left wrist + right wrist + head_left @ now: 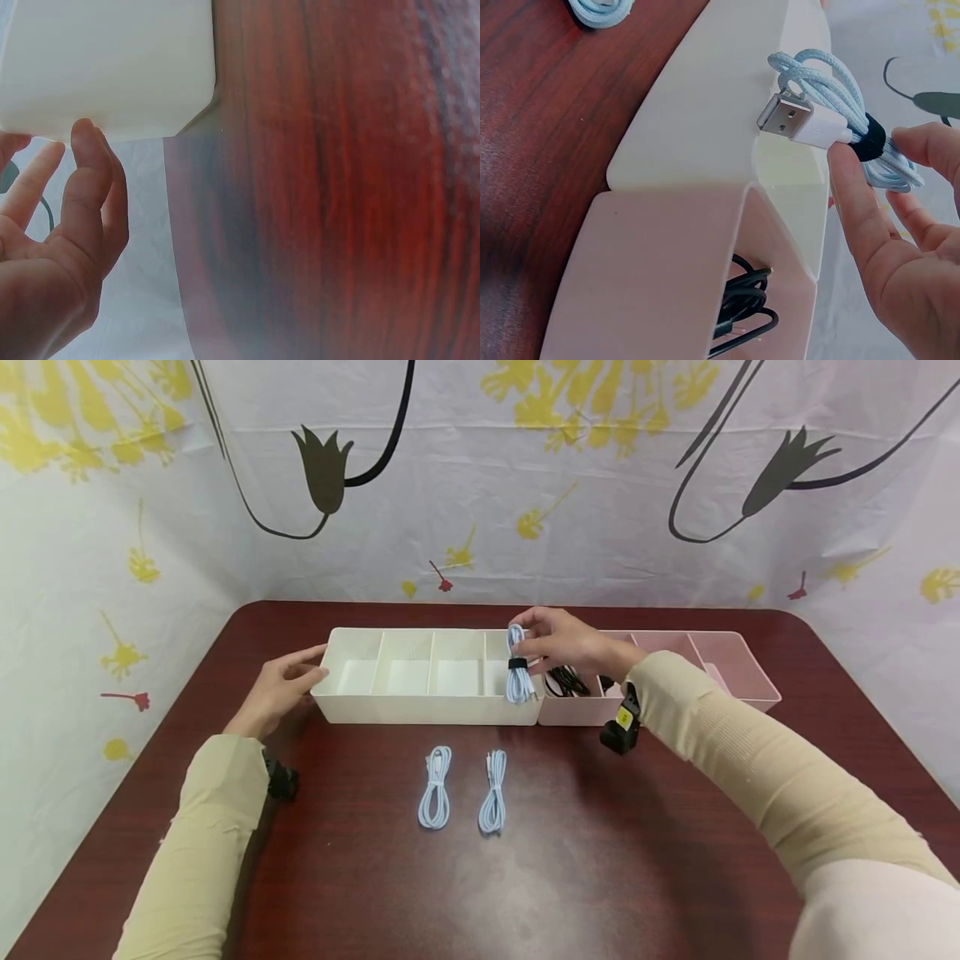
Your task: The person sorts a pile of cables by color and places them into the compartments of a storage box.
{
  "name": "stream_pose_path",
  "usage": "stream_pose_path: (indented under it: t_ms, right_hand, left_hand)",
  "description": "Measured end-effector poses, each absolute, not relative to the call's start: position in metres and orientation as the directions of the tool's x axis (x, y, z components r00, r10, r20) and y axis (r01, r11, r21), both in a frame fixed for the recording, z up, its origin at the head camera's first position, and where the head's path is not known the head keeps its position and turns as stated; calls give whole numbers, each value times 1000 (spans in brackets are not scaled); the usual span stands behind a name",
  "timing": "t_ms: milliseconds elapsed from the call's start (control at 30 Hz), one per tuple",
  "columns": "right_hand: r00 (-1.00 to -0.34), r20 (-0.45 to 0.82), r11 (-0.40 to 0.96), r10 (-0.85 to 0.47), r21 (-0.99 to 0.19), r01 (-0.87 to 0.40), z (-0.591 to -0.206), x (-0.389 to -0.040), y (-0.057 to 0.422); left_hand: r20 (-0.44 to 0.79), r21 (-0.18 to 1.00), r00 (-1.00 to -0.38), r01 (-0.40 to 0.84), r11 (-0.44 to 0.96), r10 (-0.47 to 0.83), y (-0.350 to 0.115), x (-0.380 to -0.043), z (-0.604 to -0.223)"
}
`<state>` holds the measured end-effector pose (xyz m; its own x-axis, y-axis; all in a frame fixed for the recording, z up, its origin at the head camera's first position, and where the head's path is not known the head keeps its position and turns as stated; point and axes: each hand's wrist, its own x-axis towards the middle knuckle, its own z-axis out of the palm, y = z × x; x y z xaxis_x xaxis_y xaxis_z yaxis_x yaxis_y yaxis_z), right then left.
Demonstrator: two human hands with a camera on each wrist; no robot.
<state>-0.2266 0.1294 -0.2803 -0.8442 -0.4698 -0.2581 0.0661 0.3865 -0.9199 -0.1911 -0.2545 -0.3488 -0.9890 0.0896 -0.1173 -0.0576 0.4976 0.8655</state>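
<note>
Over the right-end compartment of the white divided box (pixel 427 710), my right hand (pixel 558 642) pinches a coiled light-blue USB cable (pixel 517 664). A black strap (pixel 871 138) wraps this coil, and its USB plug (pixel 799 120) shows in the right wrist view. My left hand (pixel 279 687) touches the white box's left end with its fingertips; in the left wrist view its fingers (pixel 88 180) meet the box wall. On the table in front lie two more light-blue coiled cables, a left one (pixel 435 787) and a right one (pixel 492 793).
A pink divided box (pixel 577 714) stands end to end with the white one, on its right. Black cables (pixel 567 681) lie in its left compartment; my right forearm hides part of it. The dark red wooden table (pixel 360 877) ends at a patterned cloth (pixel 450 485) behind.
</note>
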Motion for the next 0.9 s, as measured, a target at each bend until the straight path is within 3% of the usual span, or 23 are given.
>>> stream_pose_path:
  t_ms: [900]
  right_hand:
    - [-844,-274,424,-460,-904,62,-282,-240,128]
  left_hand:
    - [-132,871,-988,-76,486,81,-254,-192,-350]
